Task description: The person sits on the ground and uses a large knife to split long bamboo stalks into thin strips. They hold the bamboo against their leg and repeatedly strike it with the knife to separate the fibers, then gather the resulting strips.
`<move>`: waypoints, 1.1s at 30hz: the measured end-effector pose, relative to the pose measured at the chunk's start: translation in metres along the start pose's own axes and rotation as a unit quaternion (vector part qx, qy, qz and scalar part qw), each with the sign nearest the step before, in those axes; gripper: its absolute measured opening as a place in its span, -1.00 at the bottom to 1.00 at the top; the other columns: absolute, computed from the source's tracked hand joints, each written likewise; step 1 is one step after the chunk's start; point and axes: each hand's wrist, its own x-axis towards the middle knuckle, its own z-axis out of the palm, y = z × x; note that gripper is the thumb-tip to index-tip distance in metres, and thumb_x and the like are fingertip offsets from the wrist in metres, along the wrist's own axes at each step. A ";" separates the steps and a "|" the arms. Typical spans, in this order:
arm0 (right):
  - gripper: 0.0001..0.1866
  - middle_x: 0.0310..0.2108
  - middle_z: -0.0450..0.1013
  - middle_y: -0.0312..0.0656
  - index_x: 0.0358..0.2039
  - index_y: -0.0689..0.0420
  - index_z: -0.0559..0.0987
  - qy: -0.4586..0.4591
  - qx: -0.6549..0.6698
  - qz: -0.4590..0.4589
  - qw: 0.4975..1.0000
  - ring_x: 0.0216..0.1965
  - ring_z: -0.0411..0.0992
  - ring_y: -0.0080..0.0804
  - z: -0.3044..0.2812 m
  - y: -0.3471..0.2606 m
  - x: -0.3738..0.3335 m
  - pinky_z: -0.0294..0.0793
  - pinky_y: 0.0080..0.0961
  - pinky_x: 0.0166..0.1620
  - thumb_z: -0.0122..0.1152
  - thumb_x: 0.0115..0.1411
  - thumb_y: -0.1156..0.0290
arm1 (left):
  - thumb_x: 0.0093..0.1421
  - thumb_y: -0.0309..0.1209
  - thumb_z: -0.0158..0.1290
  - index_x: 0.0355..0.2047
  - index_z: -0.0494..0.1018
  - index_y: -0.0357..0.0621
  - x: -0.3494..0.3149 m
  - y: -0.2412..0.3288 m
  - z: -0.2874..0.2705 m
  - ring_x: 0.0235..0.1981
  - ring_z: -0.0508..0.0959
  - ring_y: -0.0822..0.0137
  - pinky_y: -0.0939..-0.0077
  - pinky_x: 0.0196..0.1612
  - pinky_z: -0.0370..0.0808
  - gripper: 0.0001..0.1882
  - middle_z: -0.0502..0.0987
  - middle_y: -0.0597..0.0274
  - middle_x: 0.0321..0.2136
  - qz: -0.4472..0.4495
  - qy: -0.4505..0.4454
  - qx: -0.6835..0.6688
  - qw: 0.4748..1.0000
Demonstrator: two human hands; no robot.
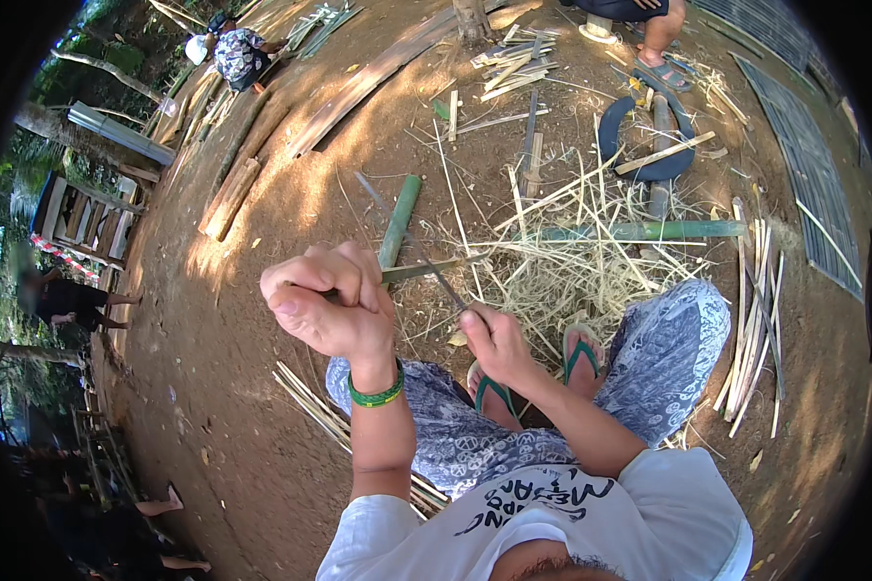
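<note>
My left hand [334, 295] is closed in a fist at the middle of the head view. From it a flat, olive-brown blade-like piece [421, 269] points right; I cannot tell whether it is a knife or bamboo. My right hand [497, 341], lower and to the right, pinches the near end of a long thin grey strip [388, 208]. This strip slants up and left, crossing the flat piece just beyond my right fingers. Pale bamboo shavings [591, 261] lie heaped past my feet. A green bamboo pole [639, 231] runs across the heap.
A short green bamboo piece [399, 218] lies beyond my left hand. Split strips [754, 324] are bundled at my right. Further off are a black tyre-like ring [683, 160], long planks [368, 82] and a corrugated sheet [794, 165]. Other people [237, 56] sit or stand around the dirt ground.
</note>
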 end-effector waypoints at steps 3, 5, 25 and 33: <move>-0.46 -0.71 0.35 -0.02 -0.46 0.30 0.54 0.030 -0.064 0.196 0.978 -0.66 0.37 -0.24 -0.008 0.118 0.014 0.31 -0.25 -0.52 -0.08 0.42 0.06 | 0.44 0.08 -0.29 -0.41 0.20 -0.02 -0.001 0.000 0.003 -0.82 -0.01 0.61 0.68 -0.79 -0.11 -0.53 0.03 0.45 -0.76 -0.004 0.006 -0.015 1.000; -0.45 -0.70 0.35 0.00 -0.45 0.30 0.55 0.030 -0.072 0.236 0.969 -0.65 0.36 -0.27 -0.010 0.121 0.022 0.31 -0.26 -0.51 -0.09 0.42 0.05 | 0.44 0.09 -0.29 -0.41 0.20 -0.02 0.001 -0.004 -0.001 -0.82 -0.01 0.61 0.68 -0.79 -0.12 -0.53 0.03 0.45 -0.76 -0.004 0.016 -0.015 1.000; -0.38 -0.70 0.41 -0.01 -0.42 0.31 0.57 0.024 -0.048 0.196 0.979 -0.62 0.44 -0.21 0.013 0.101 0.019 0.32 -0.19 -0.49 -0.12 0.42 -0.05 | 0.43 0.10 -0.28 -0.42 0.25 0.04 0.015 -0.011 -0.022 -0.84 0.04 0.62 0.69 -0.82 -0.09 -0.54 0.03 0.48 -0.77 -0.002 0.025 -0.019 1.000; -0.32 -0.61 0.41 0.19 -0.46 0.34 0.55 0.041 -0.081 0.126 0.988 -0.50 0.42 0.20 0.012 0.116 0.019 0.37 -0.06 -0.32 -0.11 0.37 -0.12 | 0.43 0.11 -0.33 -0.42 0.19 -0.01 0.014 -0.011 -0.028 -0.87 0.01 0.59 0.67 -0.84 -0.09 -0.51 0.06 0.44 -0.80 -0.005 0.057 -0.018 0.998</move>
